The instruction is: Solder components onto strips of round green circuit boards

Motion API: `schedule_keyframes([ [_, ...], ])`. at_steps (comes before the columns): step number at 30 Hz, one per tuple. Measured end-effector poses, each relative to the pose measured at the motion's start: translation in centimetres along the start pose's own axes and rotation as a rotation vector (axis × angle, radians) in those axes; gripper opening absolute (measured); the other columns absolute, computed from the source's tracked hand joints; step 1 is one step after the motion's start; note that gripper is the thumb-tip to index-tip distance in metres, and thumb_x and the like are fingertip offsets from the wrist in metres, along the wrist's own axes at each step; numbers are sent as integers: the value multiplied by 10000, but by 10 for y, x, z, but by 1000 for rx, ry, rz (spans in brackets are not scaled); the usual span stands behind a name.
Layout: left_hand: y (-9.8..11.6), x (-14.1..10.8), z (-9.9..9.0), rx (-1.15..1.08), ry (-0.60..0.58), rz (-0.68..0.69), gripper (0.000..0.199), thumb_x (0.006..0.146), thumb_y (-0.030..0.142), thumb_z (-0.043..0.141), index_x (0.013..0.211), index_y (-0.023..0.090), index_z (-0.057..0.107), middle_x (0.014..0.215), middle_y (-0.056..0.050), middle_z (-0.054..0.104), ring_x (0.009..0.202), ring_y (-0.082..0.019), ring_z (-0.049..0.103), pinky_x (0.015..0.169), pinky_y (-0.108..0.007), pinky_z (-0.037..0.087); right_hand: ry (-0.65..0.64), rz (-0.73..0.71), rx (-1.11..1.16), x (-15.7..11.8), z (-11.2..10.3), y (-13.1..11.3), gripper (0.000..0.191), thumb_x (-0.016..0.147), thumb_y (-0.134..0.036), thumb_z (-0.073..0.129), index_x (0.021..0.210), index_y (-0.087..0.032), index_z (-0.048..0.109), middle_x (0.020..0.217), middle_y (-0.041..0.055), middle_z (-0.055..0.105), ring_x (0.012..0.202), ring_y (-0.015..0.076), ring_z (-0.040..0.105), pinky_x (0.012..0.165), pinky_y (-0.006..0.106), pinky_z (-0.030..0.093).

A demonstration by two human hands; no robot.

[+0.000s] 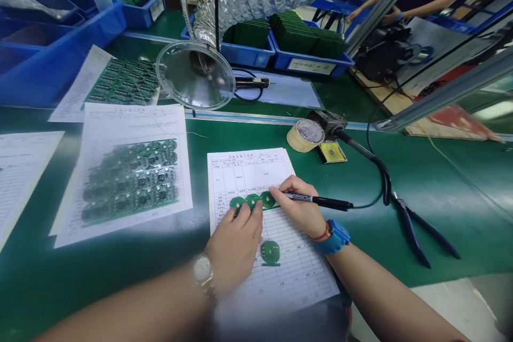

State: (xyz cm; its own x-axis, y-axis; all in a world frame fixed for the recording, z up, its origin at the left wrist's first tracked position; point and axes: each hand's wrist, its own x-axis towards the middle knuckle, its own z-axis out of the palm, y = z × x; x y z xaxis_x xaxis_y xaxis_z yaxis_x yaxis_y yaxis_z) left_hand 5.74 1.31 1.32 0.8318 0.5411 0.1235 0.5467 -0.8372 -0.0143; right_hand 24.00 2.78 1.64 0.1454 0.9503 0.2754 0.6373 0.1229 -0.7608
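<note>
A strip of joined round green circuit boards (252,201) lies across a printed form (256,168). My left hand (237,243) rests over the form with its fingertips on the strip's lower edge, its fingers slightly bent and lying flat. My right hand (300,206) holds a black marker (331,202), which points to the right, and its fingertips touch the right end of the strip. Below, a single round green board (270,252) sits on the form, with a narrow green piece beside its lower edge.
Blue-handled pliers (412,230) lie at the right. Behind stand a tape roll (305,135), a soldering iron holder (328,123) and a clear extraction hood (196,75). Papers with boards (136,171) lie left. Blue bins (312,61) line the back; another person's arm (430,5) shows.
</note>
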Motion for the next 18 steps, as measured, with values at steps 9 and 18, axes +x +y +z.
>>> schedule_keyframes([
  [9,-1,1,1,5,8,-3,383,866,266,399,1198,122,524,1318,-66,457,1069,-253,424,843,-378,350,34,-57,-45,-1,7,2,313,767,-220,587,509,-181,414,471,-52,426,444,76,393,468,222,326],
  [18,-1,2,-1,-15,-32,9,358,858,270,402,1156,134,548,1338,-62,433,1061,-257,418,826,-388,351,6,-79,-47,0,7,2,309,770,-212,588,512,-181,420,468,-52,429,441,73,396,457,216,325],
])
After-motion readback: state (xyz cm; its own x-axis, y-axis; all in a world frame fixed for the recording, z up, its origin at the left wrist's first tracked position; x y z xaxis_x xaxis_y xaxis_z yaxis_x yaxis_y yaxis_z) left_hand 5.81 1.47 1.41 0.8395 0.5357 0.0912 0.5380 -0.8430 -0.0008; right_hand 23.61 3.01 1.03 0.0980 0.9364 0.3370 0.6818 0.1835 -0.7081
